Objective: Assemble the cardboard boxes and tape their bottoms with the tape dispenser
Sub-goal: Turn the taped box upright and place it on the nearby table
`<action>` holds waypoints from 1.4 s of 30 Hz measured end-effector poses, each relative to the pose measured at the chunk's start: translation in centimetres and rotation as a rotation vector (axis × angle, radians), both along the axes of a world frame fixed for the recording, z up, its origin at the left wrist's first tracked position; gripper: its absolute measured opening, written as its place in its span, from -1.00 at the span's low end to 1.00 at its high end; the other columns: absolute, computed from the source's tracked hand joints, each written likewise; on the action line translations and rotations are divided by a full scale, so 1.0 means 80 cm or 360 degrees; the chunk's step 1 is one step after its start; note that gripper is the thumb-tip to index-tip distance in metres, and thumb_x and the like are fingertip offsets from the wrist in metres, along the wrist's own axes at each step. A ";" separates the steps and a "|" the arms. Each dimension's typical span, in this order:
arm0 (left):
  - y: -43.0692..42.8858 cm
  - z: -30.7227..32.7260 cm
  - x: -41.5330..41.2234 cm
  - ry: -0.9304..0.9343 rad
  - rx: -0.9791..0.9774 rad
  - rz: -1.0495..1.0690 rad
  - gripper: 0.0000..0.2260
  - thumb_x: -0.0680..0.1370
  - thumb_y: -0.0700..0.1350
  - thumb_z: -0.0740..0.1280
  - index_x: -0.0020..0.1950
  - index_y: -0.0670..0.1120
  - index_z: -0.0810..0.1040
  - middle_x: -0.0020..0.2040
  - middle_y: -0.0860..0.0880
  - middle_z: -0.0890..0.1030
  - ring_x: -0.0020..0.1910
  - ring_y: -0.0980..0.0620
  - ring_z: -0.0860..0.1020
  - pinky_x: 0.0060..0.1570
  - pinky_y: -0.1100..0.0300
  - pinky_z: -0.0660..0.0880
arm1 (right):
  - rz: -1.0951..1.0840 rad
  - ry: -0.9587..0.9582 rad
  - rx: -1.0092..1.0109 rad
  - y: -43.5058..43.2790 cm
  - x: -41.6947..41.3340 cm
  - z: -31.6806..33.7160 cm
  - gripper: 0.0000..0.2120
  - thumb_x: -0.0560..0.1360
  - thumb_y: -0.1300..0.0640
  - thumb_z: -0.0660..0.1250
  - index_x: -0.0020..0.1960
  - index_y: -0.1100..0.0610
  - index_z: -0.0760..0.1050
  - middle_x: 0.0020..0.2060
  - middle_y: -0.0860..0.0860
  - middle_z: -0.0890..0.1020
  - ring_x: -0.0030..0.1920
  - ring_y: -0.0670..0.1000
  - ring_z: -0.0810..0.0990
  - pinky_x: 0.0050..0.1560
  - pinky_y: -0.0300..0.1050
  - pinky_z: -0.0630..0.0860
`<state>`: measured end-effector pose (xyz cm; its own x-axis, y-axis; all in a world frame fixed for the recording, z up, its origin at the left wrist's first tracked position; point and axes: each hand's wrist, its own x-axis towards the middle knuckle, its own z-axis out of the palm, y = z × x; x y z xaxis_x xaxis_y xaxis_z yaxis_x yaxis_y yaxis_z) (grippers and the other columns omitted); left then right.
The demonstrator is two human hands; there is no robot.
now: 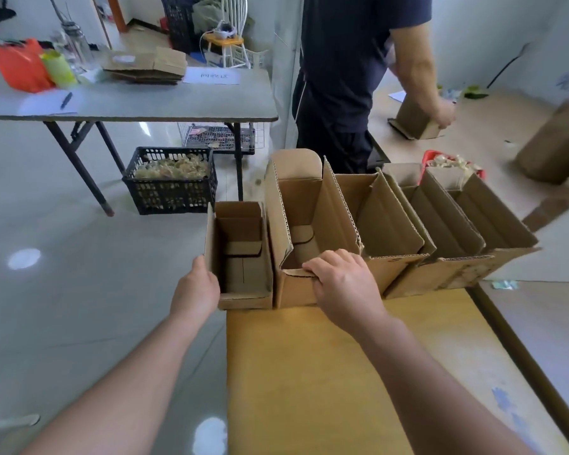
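My left hand is pressing the left box's outer wall; I cannot tell how its fingers are lying. My right hand is hooking its fingers over the second box's near rim. Both boxes are sitting at the tabletop's left edge, so a sideways shove risks tipping the left box onto the floor.

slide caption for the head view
Left hand touches the end box while right hand holds the rim of the next box
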<state>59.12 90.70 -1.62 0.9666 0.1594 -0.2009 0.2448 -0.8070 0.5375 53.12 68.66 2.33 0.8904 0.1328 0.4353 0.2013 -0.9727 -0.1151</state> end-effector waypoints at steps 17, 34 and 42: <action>-0.003 0.039 -0.015 -0.0321 -0.0012 -0.0403 -0.31 0.59 0.14 0.20 0.57 -0.10 -0.03 0.58 -0.14 -0.04 0.53 -0.17 0.06 0.42 -0.08 0.18 | -0.0317 0.0090 0.0002 0.019 -0.039 0.022 -0.45 0.28 0.30 0.42 0.27 0.21 0.48 0.19 0.17 0.55 0.14 0.22 0.55 0.14 0.09 0.48; -0.218 0.064 -0.299 -0.0768 0.0008 -0.1198 -0.62 0.54 0.09 0.32 0.27 -0.09 0.51 0.13 -0.06 0.56 0.15 -0.07 0.50 0.02 0.08 0.44 | -0.0788 0.0050 0.0069 -0.124 -0.349 0.028 -0.83 0.45 0.12 0.41 0.02 0.12 0.60 -0.11 0.03 0.64 -0.17 0.04 0.62 -0.16 -0.07 0.55; -0.380 0.056 -0.477 -0.0771 -0.0022 -0.1625 -0.65 0.58 0.15 0.21 0.28 0.00 0.47 0.14 0.06 0.55 0.14 0.07 0.49 -0.01 0.21 0.39 | -0.1210 -0.0156 0.0019 -0.254 -0.571 0.006 -0.94 0.37 0.15 0.40 -0.17 0.11 0.61 -0.31 0.01 0.60 -0.39 0.06 0.56 -0.32 -0.13 0.48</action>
<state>20.99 60.31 2.84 0.6195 -0.7490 0.2350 -0.7625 -0.5030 0.4068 7.46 48.37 2.78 0.6922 -0.5062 0.5144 -0.5131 -0.8464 -0.1425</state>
